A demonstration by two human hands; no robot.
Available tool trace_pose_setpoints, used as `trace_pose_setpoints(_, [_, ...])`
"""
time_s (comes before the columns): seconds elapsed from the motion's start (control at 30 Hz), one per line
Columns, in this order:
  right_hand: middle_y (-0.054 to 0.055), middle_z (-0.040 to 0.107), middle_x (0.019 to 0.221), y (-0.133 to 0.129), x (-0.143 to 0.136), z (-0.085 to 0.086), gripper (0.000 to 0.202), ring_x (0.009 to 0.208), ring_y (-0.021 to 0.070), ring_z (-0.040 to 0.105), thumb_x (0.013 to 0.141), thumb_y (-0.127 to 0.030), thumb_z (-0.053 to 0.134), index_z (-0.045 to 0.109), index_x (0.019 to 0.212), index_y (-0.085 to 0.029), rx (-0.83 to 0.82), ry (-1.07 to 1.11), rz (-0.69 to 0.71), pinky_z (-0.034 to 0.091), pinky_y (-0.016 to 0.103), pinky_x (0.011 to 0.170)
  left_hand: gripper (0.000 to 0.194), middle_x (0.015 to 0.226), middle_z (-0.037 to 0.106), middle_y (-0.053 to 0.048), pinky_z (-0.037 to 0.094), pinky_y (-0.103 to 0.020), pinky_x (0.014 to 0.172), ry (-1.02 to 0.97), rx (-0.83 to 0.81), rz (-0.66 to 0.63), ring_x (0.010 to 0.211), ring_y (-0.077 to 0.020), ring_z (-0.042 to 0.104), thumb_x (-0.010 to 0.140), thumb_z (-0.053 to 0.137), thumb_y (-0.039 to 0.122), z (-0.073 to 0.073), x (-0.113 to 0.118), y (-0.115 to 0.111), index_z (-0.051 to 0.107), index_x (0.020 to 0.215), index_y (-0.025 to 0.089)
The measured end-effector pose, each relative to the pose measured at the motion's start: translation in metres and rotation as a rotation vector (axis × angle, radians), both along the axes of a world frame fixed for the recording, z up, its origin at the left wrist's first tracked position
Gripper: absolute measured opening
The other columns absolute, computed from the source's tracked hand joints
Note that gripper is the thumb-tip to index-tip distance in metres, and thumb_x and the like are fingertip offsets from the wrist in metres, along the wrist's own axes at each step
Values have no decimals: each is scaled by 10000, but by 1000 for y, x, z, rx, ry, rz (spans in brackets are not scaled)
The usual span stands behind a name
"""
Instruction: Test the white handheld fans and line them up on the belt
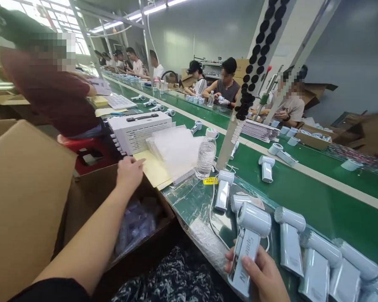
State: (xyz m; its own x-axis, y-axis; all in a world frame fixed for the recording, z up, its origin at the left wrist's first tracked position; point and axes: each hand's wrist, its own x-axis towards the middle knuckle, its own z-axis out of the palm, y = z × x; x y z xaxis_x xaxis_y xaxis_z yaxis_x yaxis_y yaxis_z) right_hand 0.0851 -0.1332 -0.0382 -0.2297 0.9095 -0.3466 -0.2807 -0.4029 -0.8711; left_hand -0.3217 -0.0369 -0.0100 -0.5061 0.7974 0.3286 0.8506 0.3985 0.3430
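My right hand (263,270) is wrapped round the handle of a pale-blue handheld fan (255,222), shaped like a small hair dryer, with grey lettering on its handle. Its barrel head points up and to the right. My left hand (129,173) is over the rim of an open carton, beside the edge of a yellow sheet (153,167). Its fingers are bent and pressed together; what they hold, if anything, is hidden. Inside the carton (94,184) lie clear plastic-wrapped pieces (138,222). More fans (291,239) lie in a row right of my right hand.
A water bottle (206,153) stands by a slanted metal post (229,142). Behind my left hand are translucent bags (176,144) and a white box (138,130). A green conveyor (302,184) carries further fans. A co-worker in dark red (50,88) sits at left; others line the far side.
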Motion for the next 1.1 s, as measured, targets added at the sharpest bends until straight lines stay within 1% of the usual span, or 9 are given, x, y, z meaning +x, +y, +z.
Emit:
trace_pose_setpoints(0.17, [79, 765, 790, 0, -2, -6, 498, 614, 214, 714, 696, -520, 870, 663, 992, -177, 18, 125, -68, 572, 324, 584, 414, 1060, 631, -146, 479, -340, 942, 2, -134, -75, 1027, -268, 600, 883, 418, 298, -12, -21, 13, 735, 1074, 113])
trace_pose_setpoints(0.33, [73, 760, 807, 4, 1, -8, 469, 620, 203, 713, 732, -513, 847, 625, 967, -173, 64, 162, -30, 578, 315, 576, 423, 1063, 650, -174, 459, -398, 975, 52, -206, -77, 1109, -310, 565, 886, 371, 285, -9, -19, 25, 669, 1115, 90])
trace_pose_setpoints(0.57, [70, 760, 866, 5, 3, -6, 448, 684, 206, 733, 761, -503, 836, 614, 979, -181, 99, 206, 8, 594, 336, 626, 143, 859, 556, -70, 481, -404, 928, 95, -229, -34, 978, -276, 556, 840, 461, 299, 7, -19, 30, 526, 742, 217])
trace_pose_setpoints(0.67, [71, 756, 883, 5, 4, -7, 480, 707, 205, 735, 748, -516, 845, 615, 1004, -181, 99, 199, 12, 598, 344, 652, 172, 901, 510, -82, 502, -469, 903, 101, -198, 27, 994, -304, 542, 861, 433, 338, 22, -5, 31, 521, 774, 218])
trace_pose_setpoints(0.73, [69, 752, 890, 5, 4, -7, 481, 712, 197, 734, 750, -513, 845, 615, 1011, -180, 97, 190, 13, 594, 336, 658, 171, 949, 516, -91, 501, -484, 927, 97, -124, 21, 1018, -300, 536, 865, 438, 349, 36, 18, 29, 529, 825, 210])
trace_pose_setpoints(0.83, [71, 750, 894, 5, 4, -6, 482, 723, 197, 735, 758, -507, 841, 616, 1033, -181, 97, 188, 20, 590, 332, 663, 152, 924, 560, -69, 517, -415, 901, -6, 12, -155, 884, -229, 561, 831, 486, 328, 51, 70, 20, 554, 855, 195])
trace_pose_setpoints(0.93, [78, 750, 893, 4, 5, -8, 491, 730, 214, 733, 764, -511, 832, 610, 1058, -186, 102, 192, 18, 592, 352, 669, 238, 921, 601, -58, 527, -330, 798, -86, 17, -388, 792, -187, 573, 854, 467, 386, 54, 110, 13, 586, 899, 185])
trace_pose_setpoints(1.0, [82, 751, 899, 3, 5, -12, 484, 733, 220, 732, 765, -502, 832, 614, 1064, -191, 90, 181, 5, 590, 354, 672, 294, 967, 630, -58, 515, -304, 817, -2, 34, -364, 816, -181, 587, 888, 432, 398, 49, 111, 15, 612, 978, 183])
trace_pose_setpoints(1.1, [80, 752, 913, 2, 5, -18, 484, 747, 222, 733, 763, -487, 836, 624, 1090, -200, 71, 171, -4, 588, 348, 683, 402, 1072, 646, -137, 473, -385, 963, 116, 52, -145, 976, -244, 599, 930, 336, 332, 38, 75, 21, 597, 1139, 109])
